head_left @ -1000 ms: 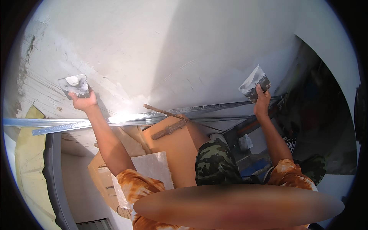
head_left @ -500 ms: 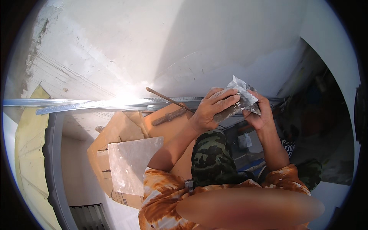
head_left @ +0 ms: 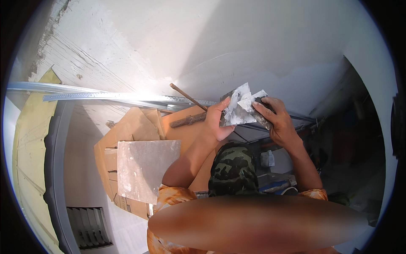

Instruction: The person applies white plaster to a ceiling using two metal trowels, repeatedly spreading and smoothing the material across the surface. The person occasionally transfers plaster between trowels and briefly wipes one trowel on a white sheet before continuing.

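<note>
In front of the wall, my left hand (head_left: pixel 216 122) is closed around the edge of a flat metal scraper (head_left: pixel 237 112) smeared with white putty. My right hand (head_left: pixel 279 122) grips a second scraper (head_left: pixel 261 113), its fingers bent over the dark, crusted upper side. White putty (head_left: pixel 245 102) lies where the two tools meet, and their edges touch or overlap. The handles, if any, are hidden by my fingers.
Silver metal profiles (head_left: pixel 105 96) run along the wall's foot. Left of my knee are cardboard (head_left: pixel 114 127), a pale square board (head_left: pixel 148 169), and a stick (head_left: pixel 186 96). A grey-framed edge (head_left: pixel 57 169) with yellow sheeting (head_left: pixel 31 148) borders the left. Dark clutter fills the right.
My left hand has turned from lying over the scrapers to holding one from its side. My right hand has come over the top of the other, and the putty-covered faces now show.
</note>
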A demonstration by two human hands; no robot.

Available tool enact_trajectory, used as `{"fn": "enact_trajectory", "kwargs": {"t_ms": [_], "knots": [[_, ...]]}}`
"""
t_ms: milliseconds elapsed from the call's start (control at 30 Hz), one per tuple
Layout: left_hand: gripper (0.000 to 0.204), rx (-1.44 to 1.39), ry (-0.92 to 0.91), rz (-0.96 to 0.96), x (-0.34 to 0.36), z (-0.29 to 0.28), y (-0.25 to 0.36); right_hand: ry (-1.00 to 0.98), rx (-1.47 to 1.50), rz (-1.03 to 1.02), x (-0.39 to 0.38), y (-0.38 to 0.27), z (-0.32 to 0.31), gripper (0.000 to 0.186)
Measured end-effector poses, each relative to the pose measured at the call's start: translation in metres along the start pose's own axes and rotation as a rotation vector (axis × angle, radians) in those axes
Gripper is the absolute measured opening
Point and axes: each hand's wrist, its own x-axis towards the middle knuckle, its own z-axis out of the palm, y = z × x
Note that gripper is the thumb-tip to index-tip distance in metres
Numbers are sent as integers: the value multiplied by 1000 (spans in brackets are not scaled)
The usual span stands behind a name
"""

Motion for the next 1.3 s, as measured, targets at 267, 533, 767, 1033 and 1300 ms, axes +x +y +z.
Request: {"fn": "enact_trajectory", "kwargs": {"t_ms": [267, 533, 767, 1033, 1300], "knots": [[48, 730, -418, 1192, 14, -10, 0, 285, 1976, 1148, 8, -31, 5, 25], [45, 1591, -537, 1370, -1, -33, 44, 277, 2086, 967, 27, 14, -13, 28], [41, 437, 208, 1331, -18, -63, 317, -27, 1508, 809, 73, 40, 16, 50], [28, 267, 81, 1179, 42, -98, 422, -233, -636, -685, 185, 57, 192, 39], [33, 244, 62, 1254, 44, -94, 418, -457, -1271, -1058, 234, 24, 318, 36]]}}
